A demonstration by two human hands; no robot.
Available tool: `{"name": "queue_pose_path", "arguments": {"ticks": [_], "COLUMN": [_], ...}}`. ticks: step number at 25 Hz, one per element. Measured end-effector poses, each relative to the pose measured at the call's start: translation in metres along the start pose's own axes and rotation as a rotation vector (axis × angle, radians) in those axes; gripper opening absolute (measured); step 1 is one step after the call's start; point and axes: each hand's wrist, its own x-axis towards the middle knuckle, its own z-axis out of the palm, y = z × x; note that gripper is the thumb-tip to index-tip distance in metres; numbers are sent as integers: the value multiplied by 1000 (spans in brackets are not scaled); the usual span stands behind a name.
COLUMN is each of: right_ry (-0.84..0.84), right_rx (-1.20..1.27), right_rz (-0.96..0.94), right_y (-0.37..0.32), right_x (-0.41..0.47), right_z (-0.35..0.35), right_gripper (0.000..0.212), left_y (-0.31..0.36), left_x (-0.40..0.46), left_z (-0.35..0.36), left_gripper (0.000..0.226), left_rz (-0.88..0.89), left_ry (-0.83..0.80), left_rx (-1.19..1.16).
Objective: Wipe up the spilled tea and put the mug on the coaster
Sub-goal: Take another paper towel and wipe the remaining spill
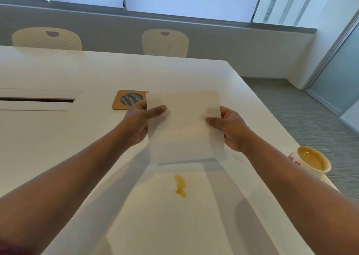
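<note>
A limp, light paper towel (184, 126) is pinched at its side edges by left hand (138, 123) and right hand (231, 128), spill (180, 186) at six o'clock.

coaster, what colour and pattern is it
Tan coaster with a grey mesh circle in its middle; head view.

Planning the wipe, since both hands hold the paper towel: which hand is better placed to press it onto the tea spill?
Probably the right hand: the spill lies slightly to its side, below the paper towel. Close call.
</note>
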Motion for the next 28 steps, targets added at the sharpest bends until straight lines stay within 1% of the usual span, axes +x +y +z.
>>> {"name": "queue_pose_path", "arguments": {"ticks": [2, 4, 6, 8, 11, 13, 14, 16, 18, 23, 25, 26, 28], "right_ry": [47, 57, 3, -75, -89, -96, -111, -146, -159, -172, -148, -140, -124], "right_rx": [38, 67, 108, 139, 166, 148, 137, 123, 106, 192, 134, 101, 84], "right_rz": [-2, -4, 5, 28, 27, 5, -3, -11, -10, 24, 5, -7, -20], "right_y": [5, 10, 14, 19, 20, 16, 14, 8, 6, 4, 3, 3, 4], "right_x": [1, 1, -1, -4, -7, -8, -9, -9, -10, -13, -14, -13, -12], "right_z": [8, 12, 12, 10, 8, 5, 2, -5, -10, -17, -17, -17, -17], "right_gripper": [27, 29, 32, 35, 35, 37, 40, 45, 46, 31, 16, 13, 21], "left_y": [-8, -17, -24, -25, -23, -21, -19, -15, -12, -11, -11, -10, -8], "left_x": [-6, -9, -10, -10, -12, -13, -14, -15, -16, -16, -17, -17, -18], "left_z": [-12, -21, -26, -32, -34, -35, -35, -34, -33, -29, -28, -27, -27], "left_gripper": [50, 40, 25, 22, 28, 23, 25, 41, 47, 47, 42, 38, 38], "left_rz": [-99, -152, -134, -116, -118, -118, -119, -146, -172, -137, -129, -127, -125], "left_ry": [-76, -67, -27, -26, -79, -97, -95, -103, -133, -161, -190, -204, -241], "left_rx": [49, 156, 166, 119, 50, 30, 41, 67, 73, 111, 128, 138, 166]}}
